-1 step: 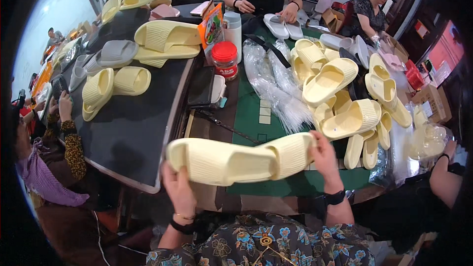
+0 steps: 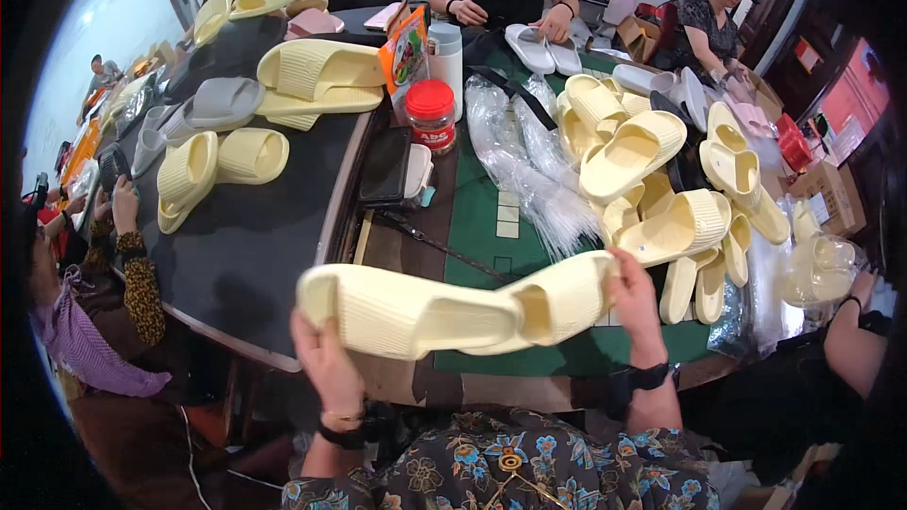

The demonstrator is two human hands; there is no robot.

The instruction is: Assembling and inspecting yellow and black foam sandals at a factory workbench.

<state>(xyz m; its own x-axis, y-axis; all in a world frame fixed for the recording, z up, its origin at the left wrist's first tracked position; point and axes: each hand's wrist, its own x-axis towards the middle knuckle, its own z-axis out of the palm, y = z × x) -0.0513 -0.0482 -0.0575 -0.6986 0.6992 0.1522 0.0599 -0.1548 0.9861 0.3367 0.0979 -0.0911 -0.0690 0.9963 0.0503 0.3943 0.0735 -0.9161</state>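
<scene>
Left hand and right hand grip pale yellow slipper pair at opposite ends, held level above surface. Slipper heap right; clear bags and red-lidded jar beyond

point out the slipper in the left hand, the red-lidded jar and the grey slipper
pale yellow slipper (image 2: 397,312), head view, on its ribbed strap
red-lidded jar (image 2: 431,101), head view, on the lid
grey slipper (image 2: 223,100), head view, on its strap

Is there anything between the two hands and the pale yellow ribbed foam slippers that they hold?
Nothing visible. The left hand grips the pale yellow ribbed foam slippers directly at their left end, and the right hand grips their right end. The pair is held above the green mat.
</scene>
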